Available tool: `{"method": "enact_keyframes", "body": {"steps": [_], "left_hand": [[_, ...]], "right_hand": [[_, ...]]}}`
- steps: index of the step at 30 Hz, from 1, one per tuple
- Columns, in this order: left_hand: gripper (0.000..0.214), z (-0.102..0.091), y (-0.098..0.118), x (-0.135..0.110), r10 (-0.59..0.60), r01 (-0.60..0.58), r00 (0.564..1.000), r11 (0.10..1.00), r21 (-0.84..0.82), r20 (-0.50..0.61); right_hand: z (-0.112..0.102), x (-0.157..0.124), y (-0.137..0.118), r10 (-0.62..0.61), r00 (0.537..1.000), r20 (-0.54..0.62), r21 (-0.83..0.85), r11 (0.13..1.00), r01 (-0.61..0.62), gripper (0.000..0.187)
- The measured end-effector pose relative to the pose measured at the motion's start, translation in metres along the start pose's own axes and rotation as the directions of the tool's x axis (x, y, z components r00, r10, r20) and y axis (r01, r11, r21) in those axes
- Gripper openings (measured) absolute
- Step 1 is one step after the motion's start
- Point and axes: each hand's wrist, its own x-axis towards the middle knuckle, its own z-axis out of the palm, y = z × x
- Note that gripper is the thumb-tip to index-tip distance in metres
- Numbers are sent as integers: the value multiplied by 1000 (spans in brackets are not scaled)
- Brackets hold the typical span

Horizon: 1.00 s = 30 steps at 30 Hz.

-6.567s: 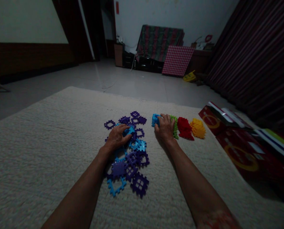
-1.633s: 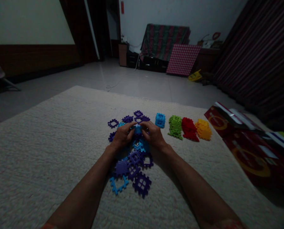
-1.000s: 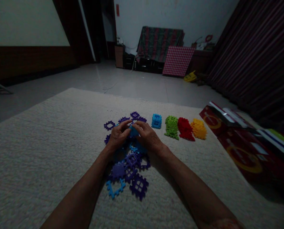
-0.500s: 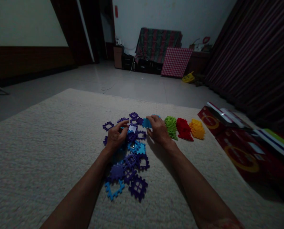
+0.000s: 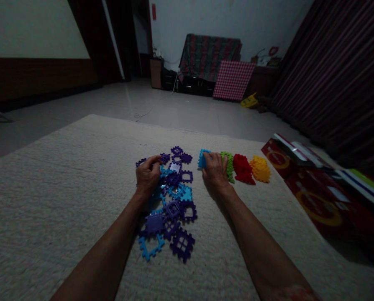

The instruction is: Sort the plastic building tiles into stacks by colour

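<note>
My right hand has its fingers closed on a light blue toothed plastic building tile, just left of a stack of green tiles. Whether more than one blue tile is under the fingers I cannot tell. My left hand is at the left side of a loose pile of purple tiles and light blue ones, its fingers bent and the thumb a little apart from them. Nothing shows between them. Some pile pieces are window-shaped frames, such as the dark purple one at the near end.
Red tiles and yellow tiles are stacked right of the green ones. Everything lies on a cream quilted mat. Red boxes line its right edge. Beyond are a tiled floor and a cloth-covered cabinet.
My right hand has moved right, away from the pile, to the spot beside the green stack, with light blue at its fingers. My left hand has shifted slightly left, uncovering more blue pieces.
</note>
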Motion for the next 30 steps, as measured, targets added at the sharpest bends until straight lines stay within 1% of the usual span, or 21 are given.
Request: {"method": "enact_keyframes", "body": {"steps": [4,7,9,11,13,15,17,19,21,23,26,28,30], "left_hand": [[33,-2,-2,3,-46,44,997,999,-32,-67],[34,-3,-3,5,-67,66,994,998,-8,-90],[34,-5,-5,6,-67,70,993,997,24,-100],[34,-7,-8,8,-54,61,993,996,66,-104],[33,-10,-12,9,-34,48,993,992,119,-113],[32,-13,-15,10,-6,28,992,984,178,-126],[31,-15,-17,11,30,1,992,971,239,-126],[31,-16,-20,12,74,-42,993,950,308,-93],[32,-17,-24,13,106,-84,994,913,399,-34],[34,-17,-28,13,106,-116,993,859,498,48],[36,-16,-34,12,78,-168,982,778,606,172],[36,-15,-37,10,84,-214,971,733,646,225],[37,-14,-39,9,88,-238,964,701,672,250]], "right_hand": [[3,-1,3,19,1000,12,-28,999,-19,54],[5,-1,4,23,1000,2,-26,999,-22,55],[4,0,3,3,1000,-7,7,1000,-3,56],[2,1,-1,-57,998,-14,74,996,58,55],[2,3,-8,-135,991,-22,177,975,137,51],[3,4,-19,-196,980,-33,312,930,197,44],[7,5,-33,-219,975,-44,451,866,216,37],[12,7,-49,-243,969,-36,556,801,222,32],[17,9,-65,-282,959,-2,597,769,228,30],[20,11,-78,-320,946,49,596,769,230,30],[24,10,-90,-331,936,117,568,795,211,30],[26,7,-94,-321,936,143,553,811,194,28],[28,2,-96,-311,939,146,547,816,185,24]]}}
